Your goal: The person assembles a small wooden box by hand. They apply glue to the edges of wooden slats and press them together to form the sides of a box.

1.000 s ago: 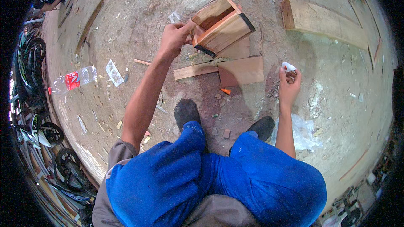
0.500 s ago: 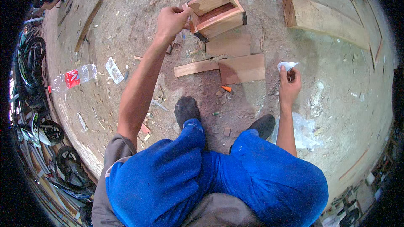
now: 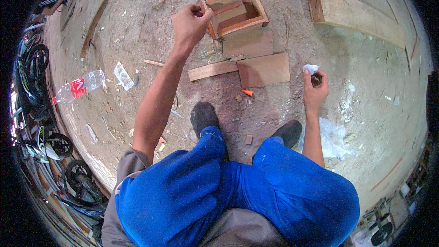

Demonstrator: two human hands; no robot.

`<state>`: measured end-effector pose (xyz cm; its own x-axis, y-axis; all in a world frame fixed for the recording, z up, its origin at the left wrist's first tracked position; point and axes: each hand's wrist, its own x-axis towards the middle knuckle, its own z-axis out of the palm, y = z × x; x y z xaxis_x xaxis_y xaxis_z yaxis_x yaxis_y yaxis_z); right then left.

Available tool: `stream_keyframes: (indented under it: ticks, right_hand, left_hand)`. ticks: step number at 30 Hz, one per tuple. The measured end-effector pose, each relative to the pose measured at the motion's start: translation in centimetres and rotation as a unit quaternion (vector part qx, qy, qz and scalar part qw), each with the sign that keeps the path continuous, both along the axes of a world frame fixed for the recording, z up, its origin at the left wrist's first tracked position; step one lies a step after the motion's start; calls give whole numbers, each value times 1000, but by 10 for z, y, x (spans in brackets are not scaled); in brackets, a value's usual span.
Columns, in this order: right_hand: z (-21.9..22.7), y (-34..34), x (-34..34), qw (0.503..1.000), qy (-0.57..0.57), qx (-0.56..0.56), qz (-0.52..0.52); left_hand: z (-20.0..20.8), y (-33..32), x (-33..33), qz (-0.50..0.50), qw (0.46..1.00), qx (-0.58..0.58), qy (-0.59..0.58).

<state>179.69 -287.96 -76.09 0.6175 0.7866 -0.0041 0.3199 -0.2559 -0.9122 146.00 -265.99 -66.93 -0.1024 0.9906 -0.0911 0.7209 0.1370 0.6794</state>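
Left hand (image 3: pixel 191 26) grips the wooden box (image 3: pixel 244 26) by one end, seemingly steadying it; right hand (image 3: pixel 315 90) pinches a white object (image 3: pixel 311 68).

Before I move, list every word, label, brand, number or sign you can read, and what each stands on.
Bottle: white lettering on its red label; wording not copied here.
Wrapper: any print too small to read.
Motorbikes: any markings too blurred to read.
Box: none seen.

Brown box (image 3: pixel 243 27); white object (image 3: pixel 311 68); orange cap (image 3: pixel 247 93); 2 charcoal socks (image 3: pixel 204 115).
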Motion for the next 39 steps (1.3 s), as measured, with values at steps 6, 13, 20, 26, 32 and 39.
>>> stream_keyframes:
  ticks: [6, 13, 20, 26, 32, 39]
  right_hand:
    - [13, -2, -4, 999, -16, -35, 25]
    - [8, 0, -5, 998, -36, -56, 5]
    - [8, 0, -6, 1000, 8, -27, 4]
    - [21, 9, -20, 998, 43, -25, 34]
    - [34, 29, -43, 995, 31, -5, 97]
    - [23, 30, -57, 990, 61, 20, 125]
  left_hand:
    - [-4, -12, 8, -24, 965, 232, 115]
    - [-8, -34, 27, -272, 926, 257, 42]
    - [-8, -38, 35, -246, 936, 238, 86]
    - [-9, -33, 35, -269, 930, 242, 70]
    - [-8, -38, 35, -251, 937, 238, 49]
    - [-14, -40, 32, -263, 927, 254, 80]
